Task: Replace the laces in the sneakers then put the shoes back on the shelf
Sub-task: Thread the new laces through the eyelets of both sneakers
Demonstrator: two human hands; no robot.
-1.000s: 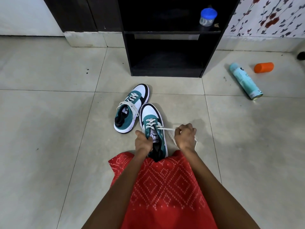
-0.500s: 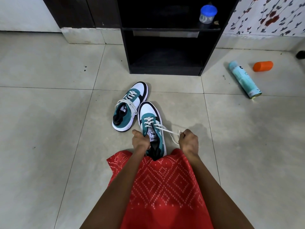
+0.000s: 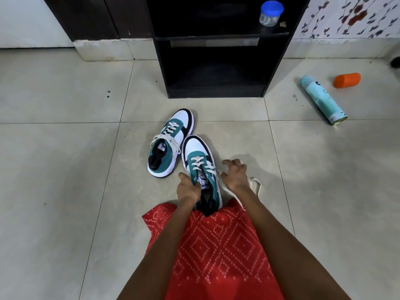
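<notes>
Two shoes are on the floor (image 3: 65, 169) in front of the shelf (image 3: 160, 61); neither is on it.

Head view, progress:
- The far shoe (image 3: 171, 144), the one closer to the shelf, is laced over its full run, with the lace ends lying loose across its top. I judge it done, apart from any tying.
- The near shoe (image 3: 202, 167), the one farther from the shelf, is crossed through its lower eyelets only. The eyelets by the tongue appear open.
- A free lace (image 3: 216, 169) leaves this shoe on the side away from the far shoe and trails onto the floor in a loop.
- In my judgement the lacing is over half complete. What remains is to finish the near shoe and put both shoes back on the shelf.

Head view, hands:
- The left hand (image 3: 187, 189) is curled round the near shoe's collar and steadies it against the red cloth (image 3: 216, 245).
- The right hand (image 3: 234, 174) is beside the same shoe, with its fingers spread and half bent. The lace meets its inner edge, but I cannot tell whether it is pinched or merely touched.

Other items:
- A blue-lidded jar (image 3: 271, 13) is on the shelf's upper board.
- A can (image 3: 322, 99) and an orange cap (image 3: 347, 80) lie on the floor to the right of the shelf, well apart from the shoes.
</notes>
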